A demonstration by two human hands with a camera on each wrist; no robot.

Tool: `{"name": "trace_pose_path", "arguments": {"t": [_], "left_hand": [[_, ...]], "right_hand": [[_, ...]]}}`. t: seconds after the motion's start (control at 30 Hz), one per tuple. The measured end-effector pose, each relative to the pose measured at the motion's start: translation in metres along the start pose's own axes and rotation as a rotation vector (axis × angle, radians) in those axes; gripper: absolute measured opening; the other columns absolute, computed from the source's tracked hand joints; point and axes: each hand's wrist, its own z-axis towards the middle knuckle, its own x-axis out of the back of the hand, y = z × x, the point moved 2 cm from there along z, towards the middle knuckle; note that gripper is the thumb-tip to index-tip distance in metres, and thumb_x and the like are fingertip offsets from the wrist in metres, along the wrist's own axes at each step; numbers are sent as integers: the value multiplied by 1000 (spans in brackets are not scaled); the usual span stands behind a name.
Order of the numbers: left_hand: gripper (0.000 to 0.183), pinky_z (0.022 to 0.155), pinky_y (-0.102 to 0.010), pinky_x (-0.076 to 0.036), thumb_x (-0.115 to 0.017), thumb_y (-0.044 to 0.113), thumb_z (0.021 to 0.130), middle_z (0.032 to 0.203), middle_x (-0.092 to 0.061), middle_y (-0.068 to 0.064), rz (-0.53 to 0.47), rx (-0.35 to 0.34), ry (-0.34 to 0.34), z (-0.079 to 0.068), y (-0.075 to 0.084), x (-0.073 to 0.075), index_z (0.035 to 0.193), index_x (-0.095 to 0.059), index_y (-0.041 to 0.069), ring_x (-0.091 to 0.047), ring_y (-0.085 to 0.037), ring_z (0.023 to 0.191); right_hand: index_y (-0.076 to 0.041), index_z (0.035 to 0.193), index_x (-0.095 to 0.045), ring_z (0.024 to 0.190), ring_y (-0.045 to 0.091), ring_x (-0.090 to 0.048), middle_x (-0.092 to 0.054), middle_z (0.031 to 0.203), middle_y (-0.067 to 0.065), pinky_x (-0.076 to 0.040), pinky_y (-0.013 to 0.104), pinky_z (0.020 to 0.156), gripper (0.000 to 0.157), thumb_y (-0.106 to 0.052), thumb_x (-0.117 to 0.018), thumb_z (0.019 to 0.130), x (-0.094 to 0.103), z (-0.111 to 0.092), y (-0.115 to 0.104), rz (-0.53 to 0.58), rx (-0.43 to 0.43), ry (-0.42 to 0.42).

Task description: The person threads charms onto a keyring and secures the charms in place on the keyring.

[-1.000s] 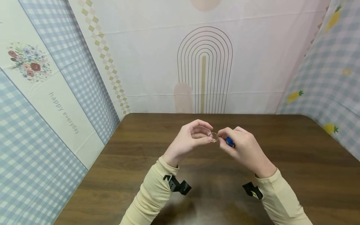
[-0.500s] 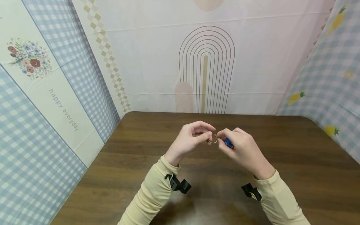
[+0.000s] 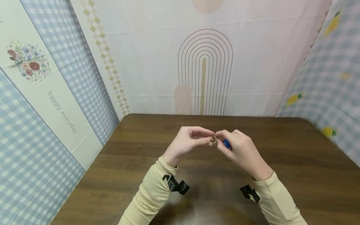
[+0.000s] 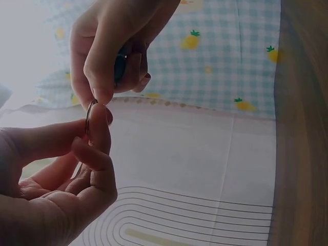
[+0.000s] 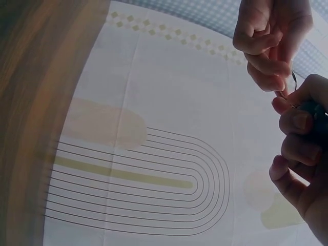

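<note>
Above the table, my left hand (image 3: 182, 144) pinches a thin metal key ring (image 3: 216, 140) between its thumb and fingers. My right hand (image 3: 243, 153) is close against it on the other side, with thumb and forefinger meeting at the ring's edge. A small blue object (image 3: 227, 144) is held within the right hand's curled fingers, mostly hidden, so its kind does not show. In the left wrist view the key ring (image 4: 87, 119) appears nearly edge-on between the two hands' fingertips. The blue object (image 5: 313, 110) shows dark in the right wrist view.
Beneath the hands lies a dark brown wooden table (image 3: 140, 187). A pale printed cloth (image 3: 152, 62) hangs behind its far edge, with checked cloths at the left and right. Each sleeve carries a black wrist mount (image 3: 177, 185).
The left fingers shift on the key ring: the thumb rises, then lowers again, and the forefinger now reaches close to the right hand's fingertips. Both hands stay together in nearly the same place.
</note>
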Motion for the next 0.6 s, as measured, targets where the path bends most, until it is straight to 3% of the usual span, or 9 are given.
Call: {"name": "trace_pose_path", "arguments": {"t": [0.2,0.43,0.6], "left_hand": [[23,77,-29,-52,-62,8,82,100,-66,-18,8,12,-35,-3,-2,0,103,-64,0,-64,-10,77],[30,81,-29,-51,-65,4,79,91,-66,-8,-47,24,-1,-5,-2,1,107,-60,-1,-65,-9,80],[28,80,-31,-52,-64,4,79,93,-67,-15,-40,12,5,-3,-1,1,106,-62,-2,-65,-8,80]], "right_hand": [[-12,82,-63,57,6,-41,-60,61,-9,-33,19,51,7,-10,-57,77,1,-2,-4,6,-15,-20],[-12,79,-61,54,7,-41,-57,56,-10,-34,20,49,7,-10,-58,74,2,-1,-6,-21,-25,-7],[-12,84,-61,55,7,-44,-60,62,-9,-36,20,49,11,-10,-57,74,2,-1,-5,-38,-35,-14]]}}
